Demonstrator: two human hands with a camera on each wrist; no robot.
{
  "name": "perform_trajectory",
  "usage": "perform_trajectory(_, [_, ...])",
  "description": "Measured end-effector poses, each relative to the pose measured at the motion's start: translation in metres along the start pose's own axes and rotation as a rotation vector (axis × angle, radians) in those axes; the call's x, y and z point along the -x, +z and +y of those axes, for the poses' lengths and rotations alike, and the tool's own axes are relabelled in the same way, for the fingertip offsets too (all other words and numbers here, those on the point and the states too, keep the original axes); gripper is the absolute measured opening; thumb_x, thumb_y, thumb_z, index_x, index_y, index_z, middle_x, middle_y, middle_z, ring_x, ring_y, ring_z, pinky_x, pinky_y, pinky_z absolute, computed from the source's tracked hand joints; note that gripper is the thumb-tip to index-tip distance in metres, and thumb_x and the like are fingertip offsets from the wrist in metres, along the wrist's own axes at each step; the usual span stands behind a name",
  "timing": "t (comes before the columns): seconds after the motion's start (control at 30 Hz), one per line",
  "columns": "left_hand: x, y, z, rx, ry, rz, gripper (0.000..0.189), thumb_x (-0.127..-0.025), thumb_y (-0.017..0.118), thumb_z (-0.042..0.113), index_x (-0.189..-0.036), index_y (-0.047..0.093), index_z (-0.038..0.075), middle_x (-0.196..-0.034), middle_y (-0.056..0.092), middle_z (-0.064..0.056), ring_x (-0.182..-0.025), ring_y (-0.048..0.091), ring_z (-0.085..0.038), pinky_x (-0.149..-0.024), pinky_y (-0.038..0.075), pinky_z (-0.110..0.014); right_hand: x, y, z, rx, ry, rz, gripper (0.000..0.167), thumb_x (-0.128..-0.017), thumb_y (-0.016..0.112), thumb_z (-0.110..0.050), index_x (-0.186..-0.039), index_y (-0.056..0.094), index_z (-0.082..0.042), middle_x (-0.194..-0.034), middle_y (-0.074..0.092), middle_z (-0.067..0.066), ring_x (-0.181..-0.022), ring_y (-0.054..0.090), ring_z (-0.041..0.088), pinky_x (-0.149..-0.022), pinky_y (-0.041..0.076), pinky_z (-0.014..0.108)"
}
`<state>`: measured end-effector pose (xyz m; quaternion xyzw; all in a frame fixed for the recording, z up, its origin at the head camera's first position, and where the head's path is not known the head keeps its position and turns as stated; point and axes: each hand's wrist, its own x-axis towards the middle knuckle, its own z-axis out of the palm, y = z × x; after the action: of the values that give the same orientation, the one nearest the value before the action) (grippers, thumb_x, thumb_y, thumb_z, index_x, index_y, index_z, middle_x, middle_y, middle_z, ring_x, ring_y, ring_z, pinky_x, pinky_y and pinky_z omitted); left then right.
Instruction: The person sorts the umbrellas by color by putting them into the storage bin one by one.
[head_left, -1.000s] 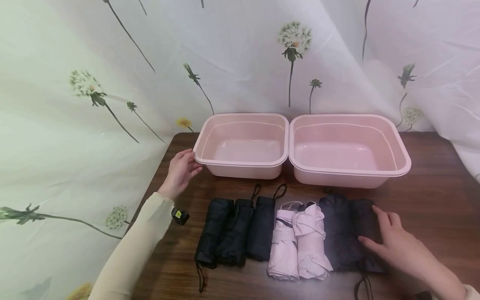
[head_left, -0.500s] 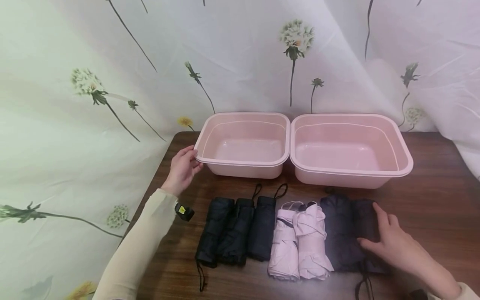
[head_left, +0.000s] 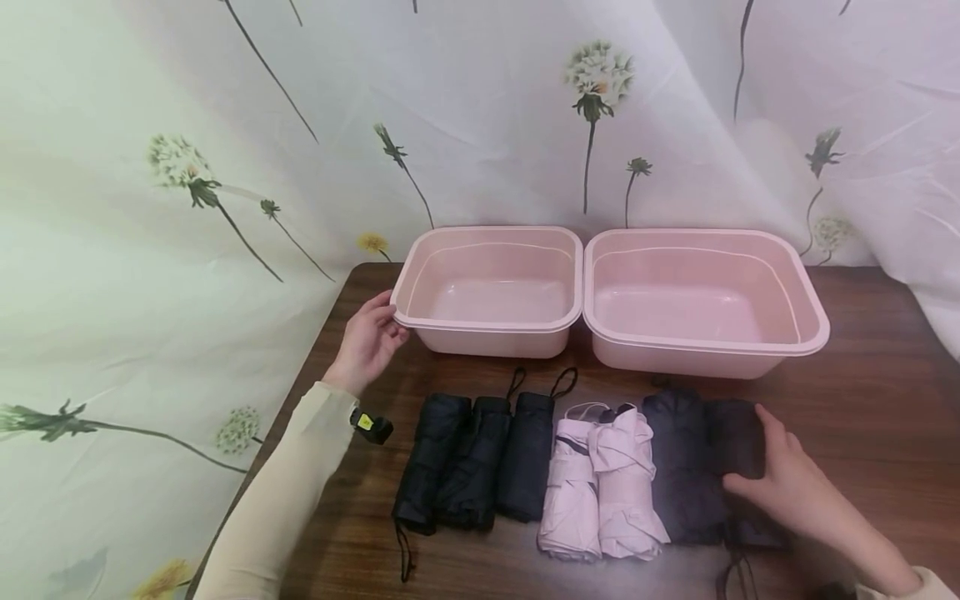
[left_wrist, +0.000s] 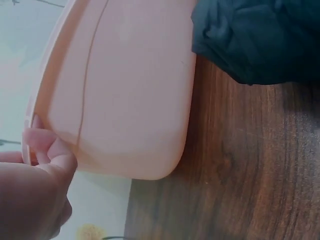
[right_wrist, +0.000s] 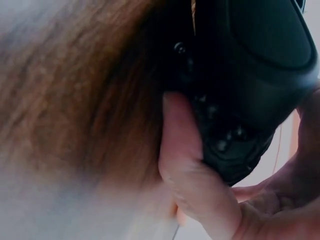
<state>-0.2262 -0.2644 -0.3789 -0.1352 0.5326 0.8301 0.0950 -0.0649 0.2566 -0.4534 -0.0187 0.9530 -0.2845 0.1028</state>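
In the head view, the left hand (head_left: 369, 340), left of centre, is gripping the near-left corner of the left pink tub (head_left: 487, 325), thumb and fingers pinching its rim. At the lower right, the right hand (head_left: 795, 483) is grasping the rightmost dark umbrella (head_left: 737, 437) — whether that is touching the table (head_left: 885, 375) or lifted, I cannot tell. Just left of it another dark umbrella (head_left: 681, 471) is lying, then two pale pink umbrellas (head_left: 628, 500), then three black umbrellas (head_left: 471, 467) toward lower centre. The right pink tub (head_left: 705, 343) is standing right of centre, beside the left one, before a flowered cloth (head_left: 480, 108).
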Motion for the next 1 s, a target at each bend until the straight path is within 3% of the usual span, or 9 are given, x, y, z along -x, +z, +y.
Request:
perform_trajectory(0.1, [-0.004,-0.004,-0.004,0.041,0.004,-0.021,0.048,-0.104,0.036,0.010,-0.150,0.024,0.016,-0.132,0.038,-0.005,-0.086,0.046,-0.015,-0.074,0.044,-0.024,0.001,-0.002,0.005,-0.042,0.003,-0.012,0.111,-0.079,0.075,-0.032,-0.145,0.000,0.017,-0.132,0.028,0.051,-0.116,0.037,0.065,-0.087,0.039,0.069])
perform_trajectory(0.23, [-0.006,-0.012,-0.008,0.082,0.012,-0.044,0.047,-0.103,0.037,0.009,-0.149,0.026,0.017,-0.132,0.038,-0.005,-0.085,0.047,-0.015,-0.073,0.044,-0.025,0.001,-0.007,0.010,-0.068,0.035,-0.052,0.111,-0.083,0.073,-0.036,-0.145,-0.002,0.016,-0.136,0.025,0.050,-0.120,0.034,0.065,-0.088,0.039,0.069])
perform_trajectory(0.4, [-0.006,-0.017,-0.010,0.095,0.026,-0.058,0.047,-0.103,0.038,0.010,-0.148,0.027,0.017,-0.133,0.038,-0.005,-0.083,0.049,-0.015,-0.072,0.045,-0.024,0.001,-0.010,0.012,-0.043,0.052,-0.081,0.109,-0.083,0.072,-0.040,-0.143,0.004,0.019,-0.131,0.031,0.050,-0.117,0.038,0.063,-0.087,0.040,0.068])
perform_trajectory(0.53, [-0.004,-0.018,-0.010,0.086,0.026,-0.061,0.047,-0.103,0.039,0.011,-0.149,0.027,0.018,-0.133,0.039,-0.005,-0.084,0.050,-0.015,-0.072,0.046,-0.024,0.002,-0.006,0.007,0.006,0.035,-0.054,0.109,-0.078,0.075,-0.041,-0.142,0.011,0.021,-0.128,0.034,0.050,-0.113,0.040,0.062,-0.085,0.041,0.068])
perform_trajectory(0.77, [-0.001,-0.020,-0.009,0.072,0.030,-0.073,0.048,-0.103,0.041,0.012,-0.149,0.026,0.017,-0.130,0.040,-0.005,-0.083,0.051,-0.014,-0.070,0.046,-0.022,0.000,-0.003,0.001,0.096,0.035,-0.029,0.117,-0.074,0.077,-0.049,-0.142,0.010,0.020,-0.121,0.041,0.052,-0.104,0.051,0.062,-0.074,0.047,0.063])
perform_trajectory(1.0, [-0.002,-0.021,-0.009,0.047,0.029,-0.056,0.050,-0.103,0.043,0.012,-0.150,0.027,0.015,-0.120,0.043,-0.005,-0.080,0.051,-0.013,-0.069,0.048,-0.021,-0.003,-0.008,0.012,-0.023,0.065,-0.127,0.113,-0.081,0.073,-0.046,-0.143,0.004,0.018,-0.133,0.029,0.052,-0.116,0.041,0.065,-0.086,0.042,0.067])
